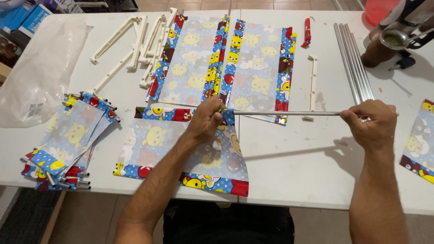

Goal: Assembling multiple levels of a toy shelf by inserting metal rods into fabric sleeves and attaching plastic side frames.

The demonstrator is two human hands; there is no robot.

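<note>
My left hand [207, 118] pinches the top hem of a blue cartoon-print fabric panel [153, 142] lying at the table's front edge. My right hand [371, 123] grips a thin metal rod [289, 113] held level above the table. The rod's left end enters the hem right at my left fingers. Two similar panels [199, 63] lie flat just behind, with rods along their edges.
A stack of finished panels with rods [68, 144] lies at the front left beside a clear plastic bag [43, 68]. White plastic brackets [135, 43] sit at the back left, several loose metal rods [355, 58] at the back right, another panel [420, 144] at the right edge.
</note>
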